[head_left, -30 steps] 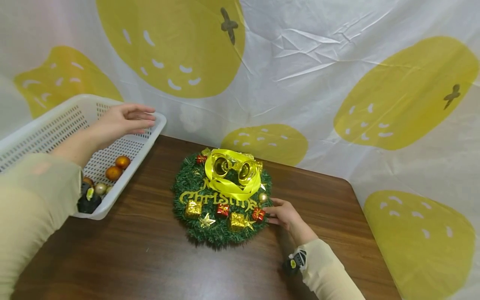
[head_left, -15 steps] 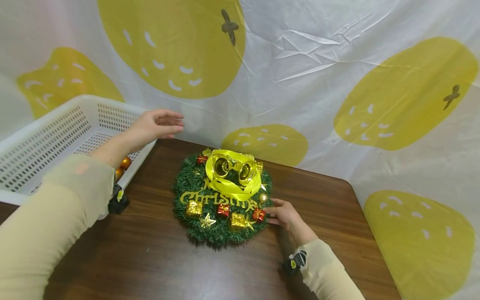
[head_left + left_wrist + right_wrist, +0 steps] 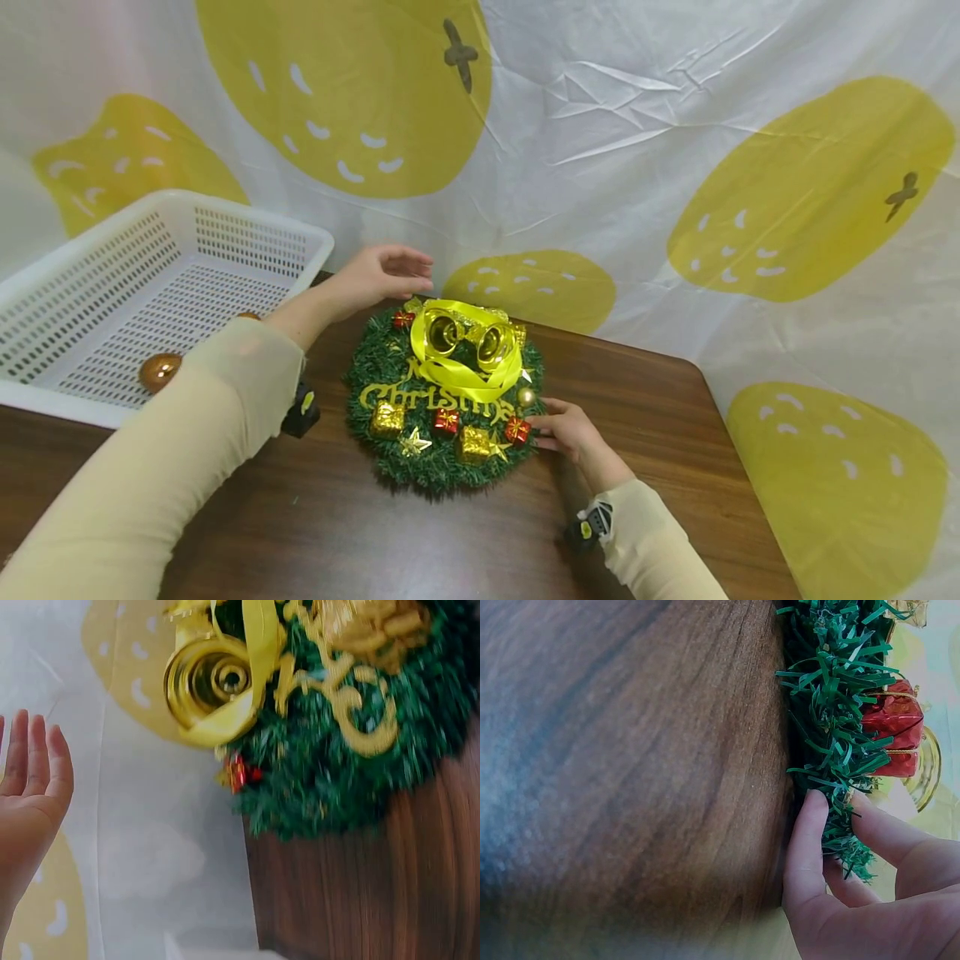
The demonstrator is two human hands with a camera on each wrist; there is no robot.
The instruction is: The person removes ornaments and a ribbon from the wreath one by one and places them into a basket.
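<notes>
One wreath (image 3: pixel 442 398) lay flat on the desk (image 3: pixel 465 533), carrying two gold bells (image 3: pixel 465 337), one yellow ribbon (image 3: pixel 457 375), three red gift boxes and two gold ones. The right hand (image 3: pixel 567 429) pinched the wreath's right edge, its fingers (image 3: pixel 808 847) curled round the green needles. The left hand (image 3: pixel 371 277) hovered over the far rim with fingers relaxed, grasping nothing. One white basket (image 3: pixel 45 275) at the left held one orange ball (image 3: pixel 159 371).

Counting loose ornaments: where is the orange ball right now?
In the head view, the orange ball lies inside the white basket at left, near its front rim, beside the left sleeve.
</notes>
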